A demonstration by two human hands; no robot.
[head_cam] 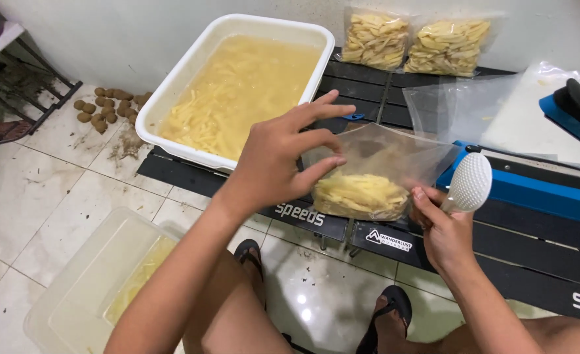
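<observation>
Holding the clear bag (368, 180) of cut potato strips, our left hand (280, 157) pinches its rim. Our right hand (444, 229), just beside the bag, is clamped on a white perforated scoop (470, 182).

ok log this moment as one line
left hand: holds open clear bag of cut potato strips | right hand: holds white slotted scoop at bag | white tub behind
</observation>
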